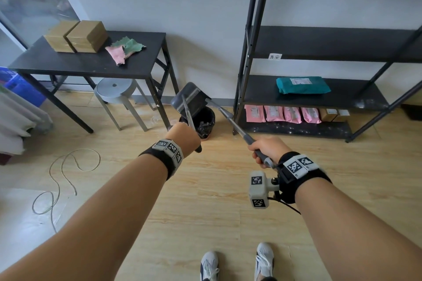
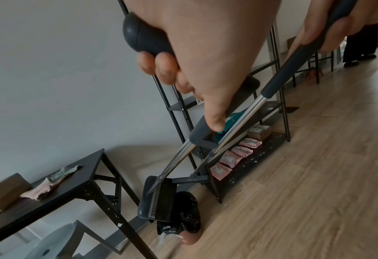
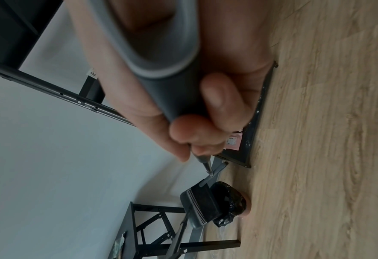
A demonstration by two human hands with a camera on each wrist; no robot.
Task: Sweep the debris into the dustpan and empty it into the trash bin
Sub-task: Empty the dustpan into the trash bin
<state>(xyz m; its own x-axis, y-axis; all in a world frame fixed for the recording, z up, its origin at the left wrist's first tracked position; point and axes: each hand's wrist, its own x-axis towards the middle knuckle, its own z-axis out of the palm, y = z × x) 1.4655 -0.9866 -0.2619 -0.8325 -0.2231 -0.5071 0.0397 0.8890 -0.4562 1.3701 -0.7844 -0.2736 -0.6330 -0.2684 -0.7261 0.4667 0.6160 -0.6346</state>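
Your left hand (image 1: 186, 136) is wrapped around the dark grip of the dustpan handle (image 2: 174, 158), fingers (image 2: 161, 63) curled tight under it and the thumb laid along the top. The dustpan (image 1: 190, 98) itself hangs raised and tipped directly over the trash bin (image 1: 202, 124), its toothed comb edge facing you. In the left wrist view the pan's lower lip sits just at the bin's black liner; whether it touches cannot be told.

Your right hand (image 1: 266, 150) is clamped on the grey grip of the broom handle (image 1: 230, 118), fingers (image 3: 190, 129) closed round it with the thumb pressed on the front. The shaft runs forward and to the left, and the broom head (image 2: 189, 179) meets the back of the pan above the bin.

The bin stands on the wooden floor (image 1: 205, 201) against the wall, between the leg of the black surface (image 1: 91, 64) and the black shelf rack (image 1: 319, 93). Its black bag holds some dark crumpled matter; no debris can be made out in the pan.

On the surface lie two brown boxes (image 1: 76, 36) and pink and green cloths (image 1: 125, 49). A grey stool (image 1: 115, 90) stands beneath it. The rack holds a teal parcel (image 1: 302, 85) and, lower down, a row of pink packets (image 1: 283, 114). A loose cord (image 1: 61, 178) curls on the floor to your left.
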